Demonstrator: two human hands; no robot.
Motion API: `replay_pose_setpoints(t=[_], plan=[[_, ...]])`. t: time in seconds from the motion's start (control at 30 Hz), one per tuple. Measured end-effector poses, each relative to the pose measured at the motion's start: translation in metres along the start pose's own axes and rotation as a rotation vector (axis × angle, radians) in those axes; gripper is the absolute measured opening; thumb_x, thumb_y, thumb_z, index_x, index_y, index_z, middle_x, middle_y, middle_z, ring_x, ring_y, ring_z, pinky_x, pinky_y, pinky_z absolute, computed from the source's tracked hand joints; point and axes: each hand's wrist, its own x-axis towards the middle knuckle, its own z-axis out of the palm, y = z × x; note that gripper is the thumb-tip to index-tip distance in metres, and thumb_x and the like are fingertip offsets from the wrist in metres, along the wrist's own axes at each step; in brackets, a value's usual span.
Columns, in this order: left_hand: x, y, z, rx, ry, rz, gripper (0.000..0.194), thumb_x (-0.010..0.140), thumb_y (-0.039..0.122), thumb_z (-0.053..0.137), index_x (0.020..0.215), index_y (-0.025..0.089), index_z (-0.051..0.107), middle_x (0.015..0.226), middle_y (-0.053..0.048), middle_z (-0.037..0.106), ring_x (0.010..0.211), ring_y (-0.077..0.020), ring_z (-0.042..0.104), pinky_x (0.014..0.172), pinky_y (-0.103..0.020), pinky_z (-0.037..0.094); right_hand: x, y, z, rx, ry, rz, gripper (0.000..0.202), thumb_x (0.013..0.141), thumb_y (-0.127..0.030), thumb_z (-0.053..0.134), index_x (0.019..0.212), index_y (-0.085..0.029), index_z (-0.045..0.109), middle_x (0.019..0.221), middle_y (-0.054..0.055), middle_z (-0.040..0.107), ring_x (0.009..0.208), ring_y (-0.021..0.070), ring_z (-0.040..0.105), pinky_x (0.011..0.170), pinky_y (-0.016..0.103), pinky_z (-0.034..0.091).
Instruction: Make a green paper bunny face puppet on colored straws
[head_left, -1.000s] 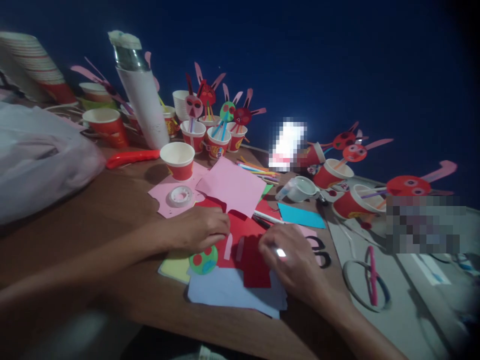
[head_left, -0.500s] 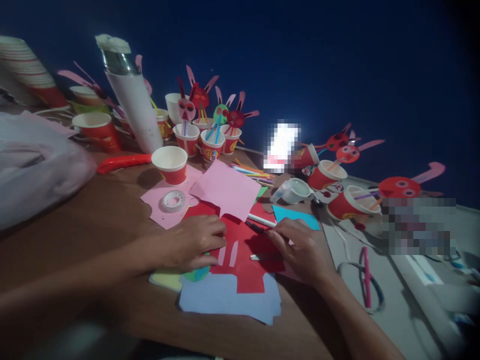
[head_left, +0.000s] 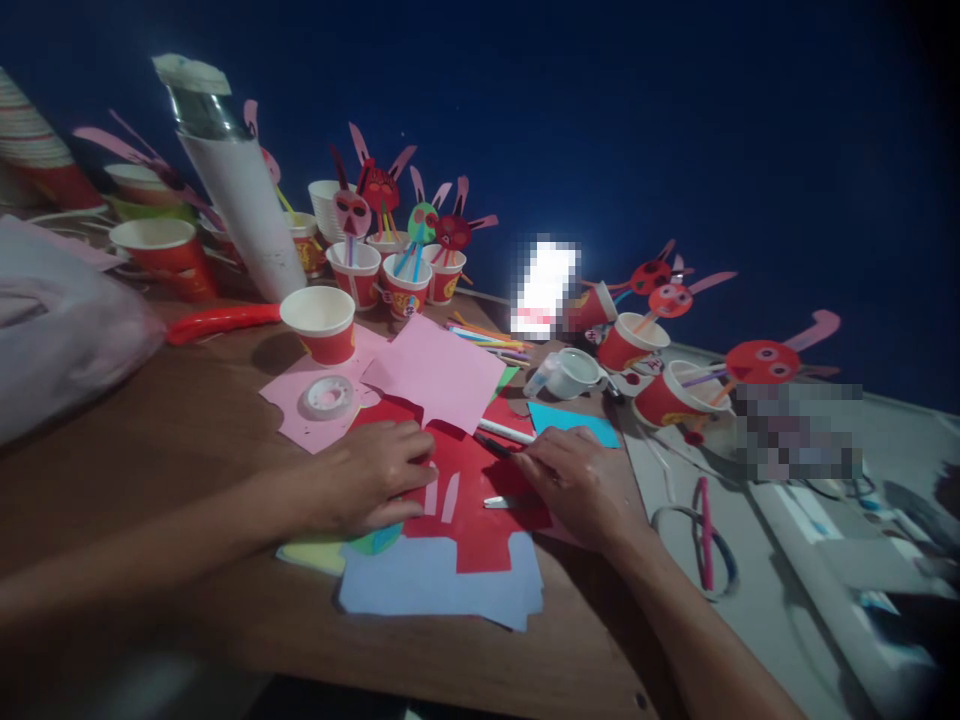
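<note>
Two bare hands frame a red sheet of paper (head_left: 484,548) on your wooden table (head_left: 225,610), with a pair of narrow pink strips (head_left: 450,498) lying side by side on it, between them. Your left hand (head_left: 382,475) rests palm down at the sheet's left side, fingers bent and slightly spread, their tips beside the nearer strip; whether they pinch anything, you cannot tell from this angle. Beneath its thumb side, a green paper disc (head_left: 381,541) shows in part. Your right hand (head_left: 577,478) settles at the sheet's right edge, fingers curled together by the end of a black pen (head_left: 493,446); their grip is hidden. A pale, pointed tip (head_left: 504,502) juts from under that hand over the red paper.

Below, the red sheet overlaps pale blue sheets (head_left: 435,585). Above, a pink sheet (head_left: 439,370) covers its far part, and a bright blue piece (head_left: 574,424) lies just beyond your right hand. A roll of tape (head_left: 327,397) and a paper cup (head_left: 318,335) stand near your left. Behind, long-eared paper faces (head_left: 422,223) rise on straws from red cups (head_left: 406,290), beside a white flask (head_left: 244,210).
</note>
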Motion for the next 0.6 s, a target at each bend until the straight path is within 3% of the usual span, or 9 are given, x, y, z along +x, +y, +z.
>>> replay_pose_setpoints(t=[0.17,0.37,0.6], plan=[[0.0,0.001,-0.001,-0.003,-0.03,-0.016,0.021,0.086,0.035,0.053,0.094,0.019,0.064,0.094,-0.008,0.056,0.083,-0.0224,0.049,0.071,-0.035,0.037,-0.002,0.004,0.011,0.018,-0.052,0.038,0.014,0.086,-0.03,0.059,0.088,-0.021,0.068,0.076,0.002,0.065,0.071,0.0155,0.056,0.068,0.029,0.03],[-0.001,0.0,0.002,-0.047,-0.027,-0.069,0.018,0.085,0.032,0.053,0.094,0.018,0.062,0.095,-0.008,0.055,0.086,-0.023,0.048,0.071,-0.036,0.037,-0.002,0.004,0.025,-0.006,-0.087,0.056,0.012,0.086,-0.029,0.059,0.088,-0.02,0.067,0.08,0.005,0.064,0.078,0.0186,0.055,0.072,0.031,0.029],[-0.002,0.001,0.001,-0.073,-0.008,-0.085,0.019,0.084,0.032,0.055,0.097,0.019,0.06,0.095,-0.007,0.056,0.087,-0.0233,0.048,0.073,-0.036,0.038,-0.001,0.004,0.008,0.001,-0.078,0.011,0.013,0.088,-0.022,0.054,0.086,-0.019,0.066,0.079,0.005,0.067,0.076,0.0185,0.058,0.07,0.033,0.03]])
